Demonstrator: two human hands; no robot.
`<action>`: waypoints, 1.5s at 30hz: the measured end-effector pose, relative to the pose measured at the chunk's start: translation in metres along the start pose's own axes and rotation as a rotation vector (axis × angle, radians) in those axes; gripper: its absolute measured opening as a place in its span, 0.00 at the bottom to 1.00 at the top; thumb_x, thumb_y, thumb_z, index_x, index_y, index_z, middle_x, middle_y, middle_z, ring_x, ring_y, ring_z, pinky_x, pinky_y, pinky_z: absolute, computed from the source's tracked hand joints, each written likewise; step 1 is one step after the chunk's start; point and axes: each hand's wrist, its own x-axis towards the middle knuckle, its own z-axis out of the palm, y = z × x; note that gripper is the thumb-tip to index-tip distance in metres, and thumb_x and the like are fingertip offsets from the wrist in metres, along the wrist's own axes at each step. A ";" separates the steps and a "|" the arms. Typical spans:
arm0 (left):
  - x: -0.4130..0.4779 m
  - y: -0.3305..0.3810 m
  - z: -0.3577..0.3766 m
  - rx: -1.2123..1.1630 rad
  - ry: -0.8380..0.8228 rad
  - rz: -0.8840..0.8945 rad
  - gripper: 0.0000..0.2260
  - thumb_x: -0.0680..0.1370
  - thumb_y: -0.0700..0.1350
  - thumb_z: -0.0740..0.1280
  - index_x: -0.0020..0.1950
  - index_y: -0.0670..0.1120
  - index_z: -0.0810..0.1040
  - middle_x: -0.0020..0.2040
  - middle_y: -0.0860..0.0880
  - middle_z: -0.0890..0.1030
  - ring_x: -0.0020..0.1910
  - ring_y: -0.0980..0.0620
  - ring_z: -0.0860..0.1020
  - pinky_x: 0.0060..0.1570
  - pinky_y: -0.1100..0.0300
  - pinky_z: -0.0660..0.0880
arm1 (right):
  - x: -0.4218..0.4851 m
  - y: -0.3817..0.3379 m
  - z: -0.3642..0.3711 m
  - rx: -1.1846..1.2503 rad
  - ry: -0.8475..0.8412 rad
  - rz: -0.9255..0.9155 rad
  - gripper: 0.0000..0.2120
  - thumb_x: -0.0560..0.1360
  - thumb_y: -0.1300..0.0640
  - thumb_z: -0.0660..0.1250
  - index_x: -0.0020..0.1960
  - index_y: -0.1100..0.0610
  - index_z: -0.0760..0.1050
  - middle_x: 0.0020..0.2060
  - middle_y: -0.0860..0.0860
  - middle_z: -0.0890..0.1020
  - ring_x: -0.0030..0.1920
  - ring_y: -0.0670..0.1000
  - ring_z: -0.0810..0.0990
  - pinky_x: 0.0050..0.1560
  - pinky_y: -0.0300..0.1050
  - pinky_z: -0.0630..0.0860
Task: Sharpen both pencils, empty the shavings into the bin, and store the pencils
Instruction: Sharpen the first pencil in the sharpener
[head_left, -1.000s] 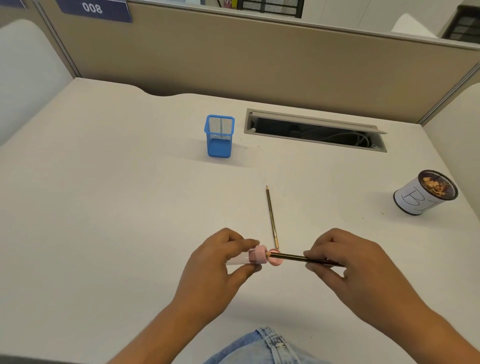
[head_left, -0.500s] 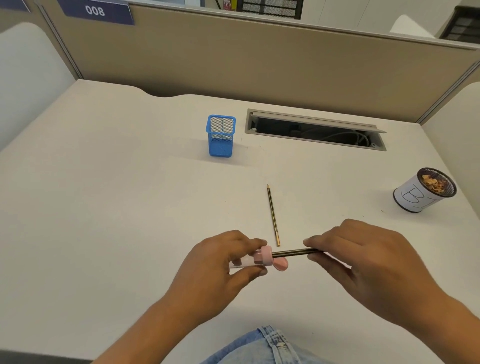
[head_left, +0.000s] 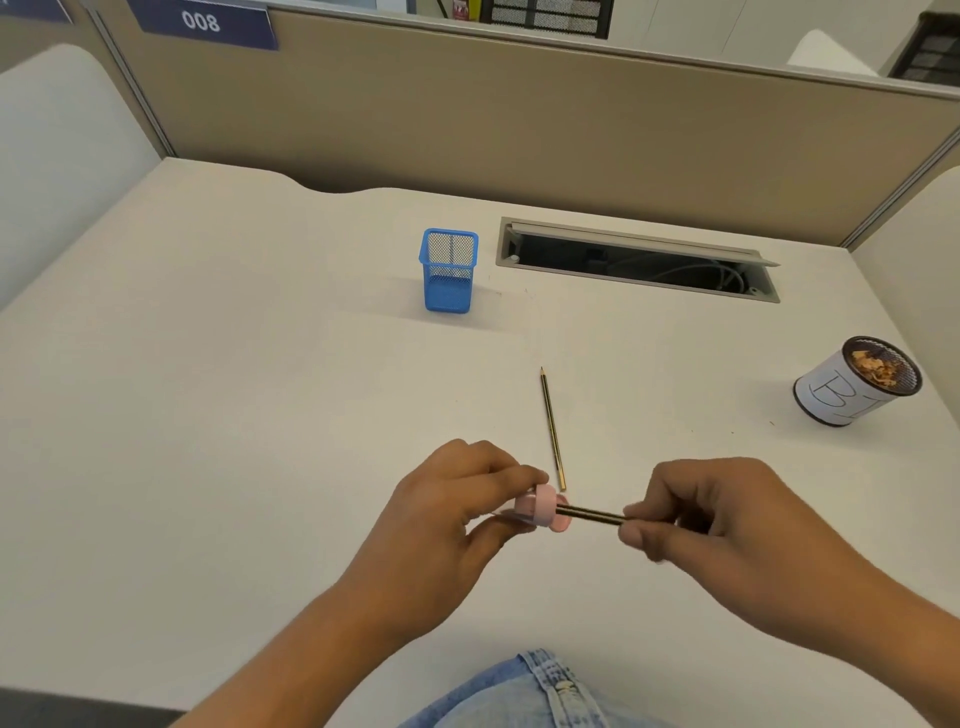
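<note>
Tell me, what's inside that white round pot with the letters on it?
Brown and orange pencil shavings lie inside the white pot, up near its top. How deep the pile goes cannot be seen, because the pot's wall covers the lower part.
</note>
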 end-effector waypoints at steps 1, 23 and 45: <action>0.000 -0.001 0.000 0.004 -0.025 0.020 0.13 0.75 0.45 0.71 0.59 0.54 0.80 0.51 0.60 0.79 0.50 0.56 0.77 0.49 0.57 0.76 | 0.001 -0.002 -0.001 0.107 -0.091 0.113 0.08 0.72 0.52 0.75 0.35 0.48 0.80 0.29 0.46 0.83 0.27 0.46 0.71 0.27 0.34 0.66; 0.004 0.012 -0.008 -0.213 -0.026 -0.150 0.09 0.75 0.47 0.72 0.55 0.54 0.82 0.43 0.62 0.77 0.39 0.58 0.73 0.39 0.73 0.68 | 0.011 -0.005 -0.026 -0.746 0.205 -0.669 0.11 0.79 0.47 0.62 0.41 0.50 0.77 0.30 0.46 0.80 0.27 0.53 0.75 0.21 0.47 0.69; 0.017 0.005 -0.013 -0.181 -0.037 -0.124 0.09 0.75 0.48 0.72 0.55 0.54 0.82 0.42 0.61 0.77 0.38 0.57 0.73 0.39 0.73 0.68 | 0.023 -0.008 -0.027 -0.795 0.196 -0.685 0.11 0.79 0.48 0.63 0.41 0.52 0.78 0.31 0.47 0.81 0.28 0.56 0.76 0.22 0.49 0.71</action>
